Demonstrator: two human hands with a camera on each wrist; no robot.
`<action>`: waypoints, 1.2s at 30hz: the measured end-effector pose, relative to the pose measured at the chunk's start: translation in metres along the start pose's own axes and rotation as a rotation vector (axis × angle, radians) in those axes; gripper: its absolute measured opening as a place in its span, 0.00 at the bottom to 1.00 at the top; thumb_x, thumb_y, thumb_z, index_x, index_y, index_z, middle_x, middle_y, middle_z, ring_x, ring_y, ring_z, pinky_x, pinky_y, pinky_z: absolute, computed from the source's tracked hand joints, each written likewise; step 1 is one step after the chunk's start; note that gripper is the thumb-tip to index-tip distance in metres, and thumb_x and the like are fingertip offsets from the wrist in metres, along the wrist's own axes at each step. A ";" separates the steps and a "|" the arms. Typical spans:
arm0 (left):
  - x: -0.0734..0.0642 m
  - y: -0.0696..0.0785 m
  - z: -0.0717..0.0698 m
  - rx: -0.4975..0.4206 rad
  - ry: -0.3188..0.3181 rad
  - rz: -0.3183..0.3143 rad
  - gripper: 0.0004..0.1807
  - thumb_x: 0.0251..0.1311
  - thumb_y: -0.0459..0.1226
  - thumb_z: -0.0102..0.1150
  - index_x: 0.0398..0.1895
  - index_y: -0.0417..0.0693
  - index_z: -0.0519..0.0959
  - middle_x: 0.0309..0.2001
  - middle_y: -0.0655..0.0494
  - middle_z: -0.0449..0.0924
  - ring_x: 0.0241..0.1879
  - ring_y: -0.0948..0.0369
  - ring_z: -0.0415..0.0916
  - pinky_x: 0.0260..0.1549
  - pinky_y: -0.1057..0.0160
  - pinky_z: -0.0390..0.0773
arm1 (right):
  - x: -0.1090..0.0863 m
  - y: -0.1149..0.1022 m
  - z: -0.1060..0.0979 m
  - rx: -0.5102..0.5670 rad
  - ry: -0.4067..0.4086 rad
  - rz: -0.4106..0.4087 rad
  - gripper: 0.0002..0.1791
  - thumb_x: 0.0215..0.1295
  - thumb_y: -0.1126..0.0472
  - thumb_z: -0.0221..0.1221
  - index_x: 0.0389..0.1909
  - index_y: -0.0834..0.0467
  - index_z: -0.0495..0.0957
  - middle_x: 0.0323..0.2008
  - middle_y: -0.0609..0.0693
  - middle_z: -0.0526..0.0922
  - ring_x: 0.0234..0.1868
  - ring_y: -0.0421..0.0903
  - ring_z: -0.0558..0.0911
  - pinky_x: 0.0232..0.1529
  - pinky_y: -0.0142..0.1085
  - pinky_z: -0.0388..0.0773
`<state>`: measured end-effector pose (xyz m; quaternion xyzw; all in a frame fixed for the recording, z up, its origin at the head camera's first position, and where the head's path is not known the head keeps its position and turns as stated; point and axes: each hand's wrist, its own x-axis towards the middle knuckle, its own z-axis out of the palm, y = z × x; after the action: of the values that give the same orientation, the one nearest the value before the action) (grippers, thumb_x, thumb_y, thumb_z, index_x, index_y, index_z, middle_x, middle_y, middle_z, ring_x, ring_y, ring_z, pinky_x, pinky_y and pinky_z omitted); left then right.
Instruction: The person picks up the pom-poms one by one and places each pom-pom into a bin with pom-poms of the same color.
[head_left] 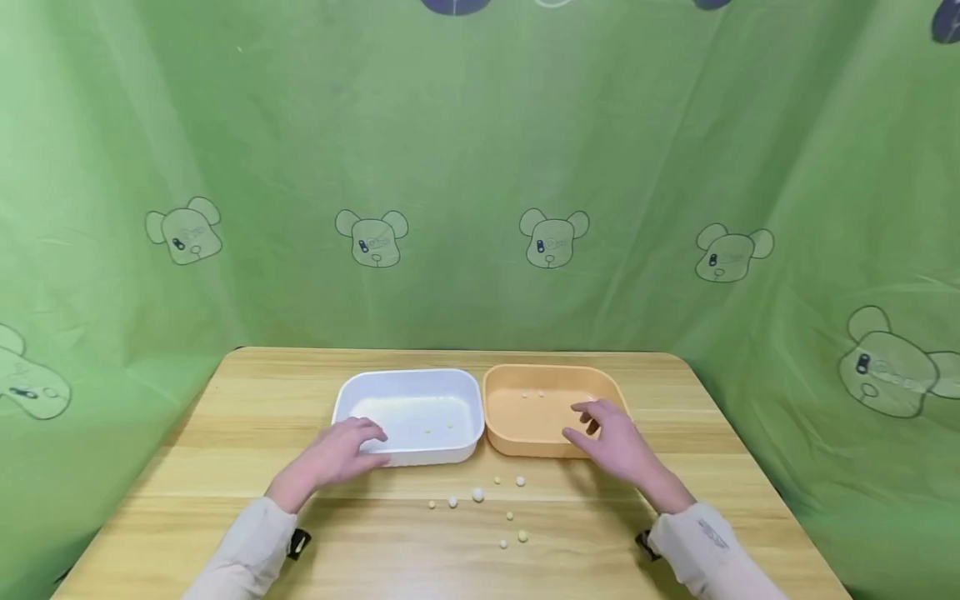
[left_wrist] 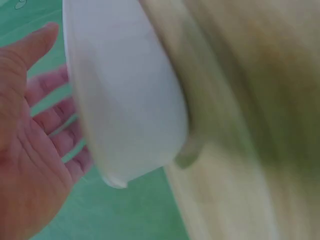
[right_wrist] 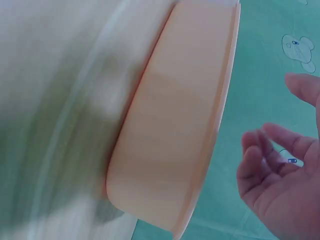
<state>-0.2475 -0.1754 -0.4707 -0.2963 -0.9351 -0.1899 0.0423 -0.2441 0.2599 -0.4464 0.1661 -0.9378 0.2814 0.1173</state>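
In the head view my left hand [head_left: 341, 452] is over the near left corner of a white tray [head_left: 408, 457], fingers spread and bent a little, with nothing in them. My right hand [head_left: 617, 443] hovers above the right part of an orange tray [head_left: 525, 447]. The right wrist view shows its thumb and index finger apart and the other fingers loosely curled, with no ball between them. Two small yellow balls [head_left: 427, 430] lie in the white tray. Toward the back of the orange tray are two small white balls [head_left: 524, 395].
On the wooden table [head_left: 375, 550], in front of the trays, several loose balls are scattered, among them a larger white ball [head_left: 477, 494] and a yellow ball [head_left: 522, 536]. The trays stand side by side. A green curtain [head_left: 465, 150] surrounds the table's back and sides.
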 end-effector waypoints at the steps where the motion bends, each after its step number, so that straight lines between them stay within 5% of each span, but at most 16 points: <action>1: -0.001 -0.001 0.002 -0.034 -0.001 0.015 0.17 0.59 0.48 0.61 0.43 0.46 0.81 0.45 0.52 0.80 0.47 0.53 0.76 0.49 0.51 0.73 | -0.002 0.000 0.000 0.018 -0.013 -0.005 0.23 0.59 0.54 0.64 0.50 0.66 0.77 0.33 0.51 0.76 0.31 0.43 0.75 0.32 0.36 0.74; 6: -0.003 -0.009 0.012 -0.211 0.003 0.021 0.07 0.58 0.43 0.63 0.36 0.52 0.83 0.36 0.65 0.81 0.38 0.63 0.77 0.41 0.57 0.76 | -0.013 -0.001 0.000 0.148 -0.123 -0.031 0.18 0.61 0.57 0.63 0.47 0.65 0.78 0.26 0.42 0.75 0.26 0.38 0.72 0.27 0.31 0.73; 13: -0.005 -0.015 0.014 -0.327 0.005 0.007 0.05 0.61 0.37 0.59 0.37 0.50 0.83 0.35 0.67 0.80 0.38 0.64 0.77 0.43 0.57 0.76 | -0.027 -0.005 0.004 0.305 -0.295 -0.029 0.14 0.62 0.58 0.62 0.44 0.61 0.79 0.28 0.44 0.76 0.28 0.39 0.74 0.30 0.31 0.74; 27: -0.003 -0.019 0.014 -0.337 0.022 0.038 0.07 0.62 0.37 0.59 0.38 0.47 0.84 0.36 0.62 0.82 0.38 0.62 0.78 0.42 0.57 0.77 | -0.046 -0.015 0.033 0.463 -0.581 -0.144 0.13 0.57 0.65 0.64 0.43 0.64 0.78 0.31 0.47 0.80 0.32 0.38 0.78 0.35 0.33 0.78; 36: -0.001 -0.020 0.013 -0.321 0.027 0.019 0.06 0.61 0.36 0.60 0.37 0.47 0.85 0.34 0.64 0.82 0.36 0.63 0.77 0.40 0.59 0.76 | -0.050 -0.023 0.045 0.400 -0.649 -0.253 0.11 0.57 0.64 0.65 0.41 0.59 0.80 0.31 0.45 0.80 0.32 0.33 0.76 0.33 0.29 0.77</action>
<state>-0.2577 -0.1857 -0.4892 -0.3056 -0.8892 -0.3404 0.0089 -0.1952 0.2285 -0.4878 0.3802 -0.8249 0.3748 -0.1857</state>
